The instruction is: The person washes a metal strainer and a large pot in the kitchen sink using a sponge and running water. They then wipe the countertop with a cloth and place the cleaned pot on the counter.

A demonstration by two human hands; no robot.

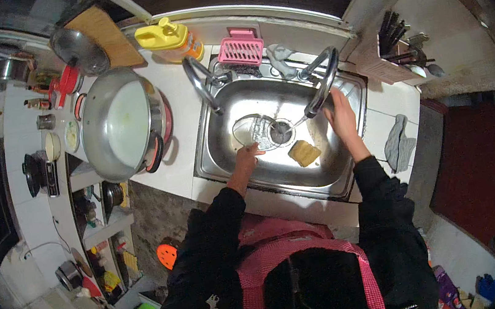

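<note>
My left hand grips the near edge of a clear, round dish or lid, tilted over the stainless steel sink beside the drain. Water runs in a thin stream from the right-hand chrome faucet. Just right of that faucet's spout is my right hand, fingers pointing up; whether it touches the faucet or holds anything cannot be told. A yellow-brown sponge lies on the sink floor, near the drain. A second chrome faucet arches over the sink's left side.
A large steel pot with whitish contents stands left of the sink. Behind are a yellow jug and a pink soap rack. A utensil holder hangs at right, above a grey cloth on the counter.
</note>
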